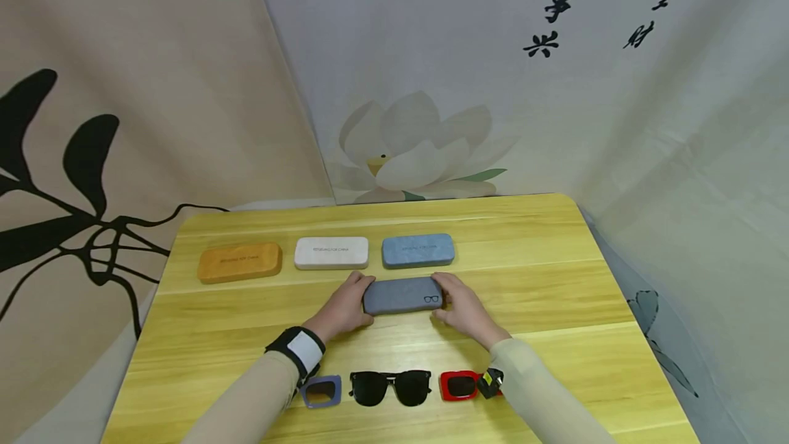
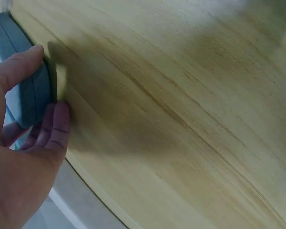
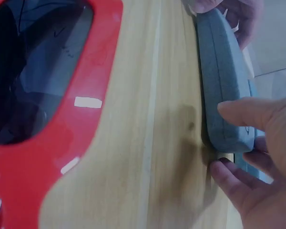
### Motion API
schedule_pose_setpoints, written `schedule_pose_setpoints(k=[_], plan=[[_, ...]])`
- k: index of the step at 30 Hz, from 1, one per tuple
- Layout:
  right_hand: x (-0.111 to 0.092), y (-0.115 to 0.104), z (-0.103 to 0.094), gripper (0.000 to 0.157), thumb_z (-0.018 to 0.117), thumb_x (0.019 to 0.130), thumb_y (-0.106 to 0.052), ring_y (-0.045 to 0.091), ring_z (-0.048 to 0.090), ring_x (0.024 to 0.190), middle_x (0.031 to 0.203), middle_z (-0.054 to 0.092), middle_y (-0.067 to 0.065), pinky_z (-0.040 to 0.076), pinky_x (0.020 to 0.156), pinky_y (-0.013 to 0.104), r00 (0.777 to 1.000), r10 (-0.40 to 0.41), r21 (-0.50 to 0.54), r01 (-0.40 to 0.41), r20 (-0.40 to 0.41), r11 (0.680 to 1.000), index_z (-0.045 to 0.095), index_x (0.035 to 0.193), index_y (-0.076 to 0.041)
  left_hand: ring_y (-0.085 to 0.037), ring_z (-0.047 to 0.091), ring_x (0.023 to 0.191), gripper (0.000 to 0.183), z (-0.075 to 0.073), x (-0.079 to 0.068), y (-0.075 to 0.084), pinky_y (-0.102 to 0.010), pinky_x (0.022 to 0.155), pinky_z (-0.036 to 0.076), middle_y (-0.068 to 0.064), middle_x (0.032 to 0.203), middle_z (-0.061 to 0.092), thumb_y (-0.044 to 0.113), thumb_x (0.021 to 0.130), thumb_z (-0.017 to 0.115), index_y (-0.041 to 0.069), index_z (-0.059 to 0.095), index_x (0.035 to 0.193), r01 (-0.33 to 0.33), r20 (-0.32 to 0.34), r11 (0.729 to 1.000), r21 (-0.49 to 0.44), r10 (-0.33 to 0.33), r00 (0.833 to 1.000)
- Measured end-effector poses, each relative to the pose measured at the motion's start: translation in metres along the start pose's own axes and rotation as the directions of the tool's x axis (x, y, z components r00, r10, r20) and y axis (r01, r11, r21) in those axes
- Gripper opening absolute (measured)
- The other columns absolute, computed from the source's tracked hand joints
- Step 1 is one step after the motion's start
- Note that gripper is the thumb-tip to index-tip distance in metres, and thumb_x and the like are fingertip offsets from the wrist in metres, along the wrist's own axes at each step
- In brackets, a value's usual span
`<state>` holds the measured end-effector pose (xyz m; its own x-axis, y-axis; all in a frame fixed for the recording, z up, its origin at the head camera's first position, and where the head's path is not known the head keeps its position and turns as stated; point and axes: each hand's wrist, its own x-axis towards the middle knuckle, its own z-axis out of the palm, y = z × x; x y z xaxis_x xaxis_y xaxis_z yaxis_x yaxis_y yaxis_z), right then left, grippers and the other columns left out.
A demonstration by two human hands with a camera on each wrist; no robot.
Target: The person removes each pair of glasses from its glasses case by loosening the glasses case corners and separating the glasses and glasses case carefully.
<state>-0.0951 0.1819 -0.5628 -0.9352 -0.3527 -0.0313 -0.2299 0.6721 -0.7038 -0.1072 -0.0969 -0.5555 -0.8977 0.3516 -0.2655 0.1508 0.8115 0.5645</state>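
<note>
A grey glasses case (image 1: 402,296) with a small glasses mark at its right front corner lies level between both hands, its lid closed. At its left end my left hand (image 1: 344,305) holds it; the left wrist view shows the thumb on the case's long side and the fingers about the end. My right hand (image 1: 467,310) holds the other end, the thumb against the near side (image 3: 227,107) and the fingers curled about the end. Whether the case touches the table or sits slightly above it, I cannot tell.
Behind stand an orange case (image 1: 240,262), a white case (image 1: 331,253) and a blue case (image 1: 418,251) in a row. Nearer lie purple sunglasses (image 1: 322,391), black sunglasses (image 1: 391,388) and red sunglasses (image 1: 459,386), the purple and red pairs partly hidden by the wrists. The wooden table (image 1: 555,259) meets hanging cloth.
</note>
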Motion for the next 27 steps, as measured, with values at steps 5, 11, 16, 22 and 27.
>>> schedule_pose_setpoints(k=[5, 11, 16, 22, 27], plan=[[0.003, 0.000, 0.001, 0.073, 0.086, 0.081, -0.004, 0.035, 0.065, 0.115, 0.145, 0.057, 0.019, 0.056, 0.095, 0.047, 1.000, 0.025, -0.046, -0.024, 0.006, 0.999, 0.054, 0.146, 0.001, -0.025, 0.060, 0.110, 0.079, -0.001, 0.002, -0.003, -0.041, 0.097, 0.054, -0.013, 0.129, 0.055, 0.011, 0.076, 0.092, -0.003, 0.054, 0.145, -0.035, -0.014, 0.998, 0.050, 0.036, 0.999], [0.007, 0.001, -0.001, 0.075, 0.090, 0.080, -0.012, 0.034, 0.063, 0.118, 0.143, 0.059, 0.014, 0.053, 0.100, 0.050, 0.999, 0.030, -0.072, -0.029, 0.012, 0.997, 0.055, 0.146, -0.003, -0.020, 0.060, 0.103, 0.073, -0.002, 0.004, -0.007, -0.037, 0.093, 0.054, -0.008, 0.120, 0.057, 0.011, 0.074, 0.092, -0.002, 0.059, 0.138, -0.087, -0.016, 0.992, 0.092, 0.089, 0.996], [0.009, 0.006, -0.001, 0.077, 0.091, 0.080, -0.018, 0.036, 0.059, 0.127, 0.144, 0.059, 0.013, 0.049, 0.107, 0.050, 1.000, -0.005, -0.140, 0.010, 0.031, 0.990, 0.056, 0.146, -0.003, -0.019, 0.059, 0.101, 0.071, 0.000, 0.005, -0.009, -0.036, 0.091, 0.054, -0.008, 0.118, 0.056, 0.011, 0.075, 0.092, -0.002, 0.059, 0.137, -0.119, -0.015, 0.987, 0.108, 0.121, 0.992], [0.012, 0.009, -0.002, 0.074, 0.091, 0.080, -0.020, 0.036, 0.059, 0.129, 0.143, 0.061, 0.018, 0.048, 0.109, 0.048, 0.995, -0.088, -0.193, 0.096, 0.051, 0.977, 0.057, 0.142, 0.002, -0.020, 0.059, 0.099, 0.071, 0.001, 0.004, -0.009, -0.036, 0.089, 0.054, -0.009, 0.118, 0.055, 0.010, 0.076, 0.091, -0.004, 0.058, 0.138, -0.141, -0.026, 0.985, 0.103, 0.144, 0.989], [0.015, 0.007, -0.007, 0.070, 0.090, 0.081, -0.019, 0.034, 0.064, 0.122, 0.138, 0.064, 0.018, 0.052, 0.103, 0.047, 0.984, -0.152, -0.222, 0.169, 0.091, 0.960, 0.059, 0.139, 0.005, -0.020, 0.060, 0.100, 0.070, -0.002, 0.004, -0.008, -0.037, 0.089, 0.055, -0.009, 0.118, 0.056, 0.010, 0.076, 0.091, -0.004, 0.059, 0.137, -0.143, -0.025, 0.983, 0.114, 0.147, 0.989]])
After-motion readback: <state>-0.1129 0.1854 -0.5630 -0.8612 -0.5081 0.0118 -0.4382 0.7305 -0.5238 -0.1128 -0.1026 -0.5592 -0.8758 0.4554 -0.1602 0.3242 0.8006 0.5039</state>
